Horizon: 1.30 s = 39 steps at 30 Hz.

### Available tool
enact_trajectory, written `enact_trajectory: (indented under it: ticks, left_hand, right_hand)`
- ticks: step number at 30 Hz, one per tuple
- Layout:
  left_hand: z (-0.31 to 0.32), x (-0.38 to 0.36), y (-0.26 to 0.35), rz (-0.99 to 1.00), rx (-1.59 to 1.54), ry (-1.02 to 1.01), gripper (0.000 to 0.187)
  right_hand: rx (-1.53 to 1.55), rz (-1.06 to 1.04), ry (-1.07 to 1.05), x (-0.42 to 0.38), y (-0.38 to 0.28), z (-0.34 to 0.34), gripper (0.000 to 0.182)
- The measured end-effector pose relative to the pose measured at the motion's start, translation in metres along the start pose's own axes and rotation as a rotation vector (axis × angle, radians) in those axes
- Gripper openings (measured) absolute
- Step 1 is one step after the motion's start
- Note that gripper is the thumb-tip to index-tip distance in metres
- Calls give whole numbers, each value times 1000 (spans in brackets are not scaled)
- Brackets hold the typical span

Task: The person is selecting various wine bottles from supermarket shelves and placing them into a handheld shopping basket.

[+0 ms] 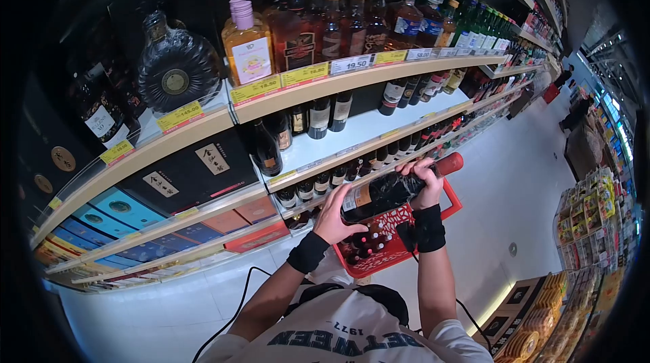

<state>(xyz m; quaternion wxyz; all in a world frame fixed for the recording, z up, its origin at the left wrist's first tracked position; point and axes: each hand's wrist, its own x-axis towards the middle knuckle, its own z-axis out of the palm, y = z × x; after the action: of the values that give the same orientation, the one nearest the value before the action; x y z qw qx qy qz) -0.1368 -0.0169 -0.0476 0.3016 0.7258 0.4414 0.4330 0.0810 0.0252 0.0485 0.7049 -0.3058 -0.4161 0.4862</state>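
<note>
A dark wine bottle (382, 195) with a red capsule over its neck lies tilted between my two hands, neck toward the upper right. My left hand (336, 217) grips the base end, beside an orange and white label. Around the shoulder, just below the red capsule, the fingers of my right hand (428, 184) are wrapped. Beneath the bottle is a red plastic shopping basket (379, 265), with several small dark bottles (365, 244) inside. The bottle and my forearms hide part of the basket.
Store shelves (379, 69) with liquor and wine bottles run along the left and into the distance. Boxed gift sets (183, 173) fill the lower left shelves. On the right are a snack rack (586, 217) and packaged food (535, 322). A black cable (247, 282) hangs by my left arm.
</note>
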Motion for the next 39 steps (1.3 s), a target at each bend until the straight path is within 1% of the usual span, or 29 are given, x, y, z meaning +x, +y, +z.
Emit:
enact_trajectory:
  ticks: [2,3,4,6,7,8,10,11,14,15,18,20,21,24,25,28,29,32,33,35,37,39]
  left_hand:
    - [20,9,18,26,24,-84,115]
    - [29,13,25,46,60,-107,112]
    - [39,15,30,30,62,-121,111]
    - [57,14,38,-17,67,-150,108]
    - [68,13,42,-16,94,-133,103]
    - [80,10,45,-47,14,-147,103]
    - [102,8,49,-102,-145,-163,102]
    - [112,6,52,-124,-180,-162,95]
    - [137,4,47,-128,-410,-232,89]
    - [142,2,48,-134,-447,-208,84]
    - [149,-1,56,-258,-427,-228,87]
    - [150,2,65,-254,-541,-232,86]
    - [150,0,70,-256,-597,-235,85]
    - [146,2,93,-418,-691,-284,87]
    - [147,2,97,-416,-726,-285,85]
    - [155,0,93,-493,-987,-307,84]
    - [159,-1,95,-463,-1113,-293,77]
    - [165,0,87,-476,-1228,-304,78]
    - [163,2,95,-447,-1259,-334,80]
    - [166,-1,96,-496,-1404,-395,82]
    - [169,-5,89,-513,-1482,-471,84]
    - [175,-7,91,-475,-1563,-431,83]
  right_hand:
    - [51,39,6,-4,-6,-17,8]
    - [88,48,45,-6,-14,-19,4]
    - [101,61,33,-7,-18,-28,3]
    - [23,104,65,-7,-29,-39,3]
    - [-45,132,81,-3,-35,-43,8]
    - [-77,137,10,3,-35,-54,16]
    - [-293,259,-47,16,-45,-67,24]
    - [-308,289,-79,21,-42,-76,32]
    - [-227,435,-305,34,-43,-109,27]
    - [-188,435,-354,36,-46,-117,27]
    - [-78,454,-482,41,-53,-134,26]
    - [-22,485,-550,47,-60,-143,29]
    - [-17,465,-587,50,-59,-145,34]
    - [89,512,-591,53,-62,-145,38]
    - [170,528,-595,53,-61,-144,38]
    - [168,560,-690,59,-51,-147,44]
    - [151,567,-681,60,-48,-149,43]
    - [99,604,-638,65,-42,-155,39]
    - [82,632,-619,66,-41,-154,37]
    - [-2,674,-567,64,-43,-150,34]
    - [15,639,-586,62,-39,-150,34]
    - [80,598,-599,61,-36,-151,33]
